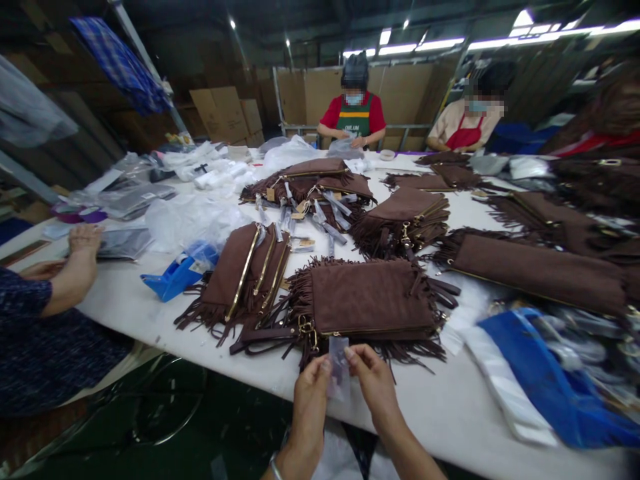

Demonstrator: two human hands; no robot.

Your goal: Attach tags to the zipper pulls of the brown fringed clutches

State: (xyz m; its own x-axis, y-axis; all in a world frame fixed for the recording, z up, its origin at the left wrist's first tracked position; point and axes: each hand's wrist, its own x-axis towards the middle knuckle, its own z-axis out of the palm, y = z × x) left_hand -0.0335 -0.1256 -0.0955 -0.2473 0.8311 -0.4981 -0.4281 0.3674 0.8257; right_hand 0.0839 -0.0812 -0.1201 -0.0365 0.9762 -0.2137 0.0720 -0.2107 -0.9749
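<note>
A small clear plastic sleeve [339,367] is stretched between my two hands at the front edge of the table. My left hand [311,390] pinches its left side, and my right hand [373,380] pinches the upper right side. The sleeve's top reaches the zipper edge of a brown fringed bag [370,297] lying flat just beyond my fingers. Whether the zipper pull is inside the sleeve I cannot tell. A brown wrist strap [265,335] with gold clasps lies to the left of the bag.
Brown bags with gold zippers [250,270] and a blue tape dispenser [177,270] lie to the left. A blue bin [540,373] stands at right beside white sheets [505,387]. More fringed bags [405,213] cover the table [240,370]. A co-worker's hand [84,243] rests at far left; others work opposite.
</note>
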